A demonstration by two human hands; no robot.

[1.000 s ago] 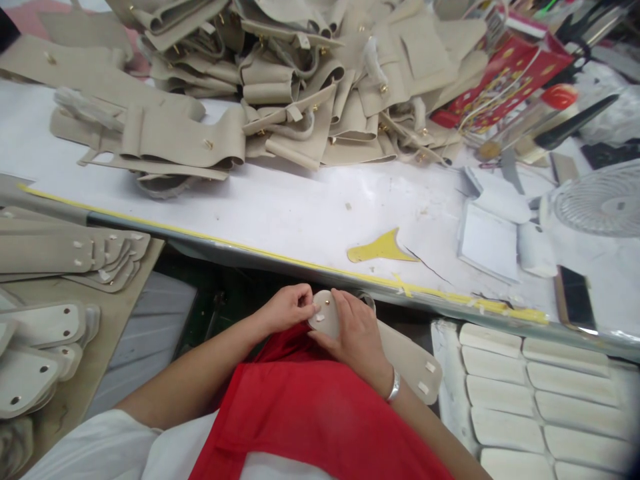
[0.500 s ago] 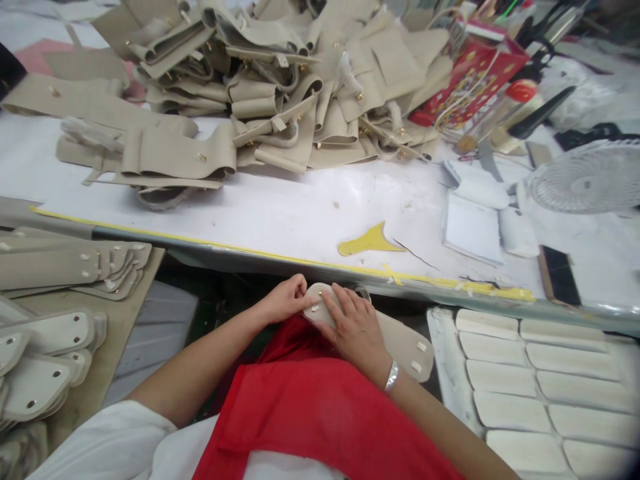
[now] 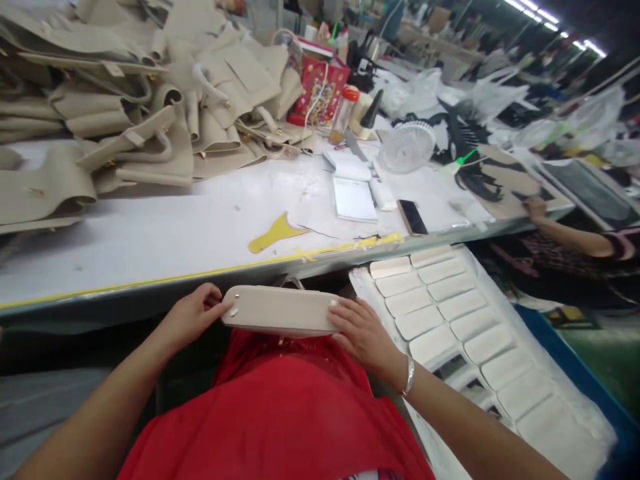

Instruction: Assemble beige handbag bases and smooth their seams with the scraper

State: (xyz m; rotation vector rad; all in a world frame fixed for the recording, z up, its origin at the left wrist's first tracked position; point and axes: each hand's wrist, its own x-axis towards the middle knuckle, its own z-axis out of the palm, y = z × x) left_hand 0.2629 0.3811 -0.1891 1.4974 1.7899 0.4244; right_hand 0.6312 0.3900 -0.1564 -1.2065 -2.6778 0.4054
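A long beige leather bag panel (image 3: 280, 309) with rounded ends lies level above my red apron (image 3: 280, 407), near the table's front edge. A small gold stud and a white tab show at its left end. My left hand (image 3: 197, 312) pinches that end between thumb and curled fingers. On the opposite end, the fingers of my right hand (image 3: 367, 333) press over the face, with the thumb at the lower edge. A thin loop (image 3: 294, 281) sticks up behind the panel; whether it is attached cannot be seen.
Beige bag pieces (image 3: 130, 127) are heaped on the white table (image 3: 165, 233). A yellow template (image 3: 277, 231), notepad (image 3: 354, 199), phone (image 3: 413, 217) and fan (image 3: 407, 147) lie further right. White panels (image 3: 453, 293) cover a board at my right. Beyond it, another person's hand (image 3: 536, 208) touches the table.
My view has swung right. The panel has turned from slanting to level, and my right hand has moved from near its left end to its right end. My left hand keeps the left end.
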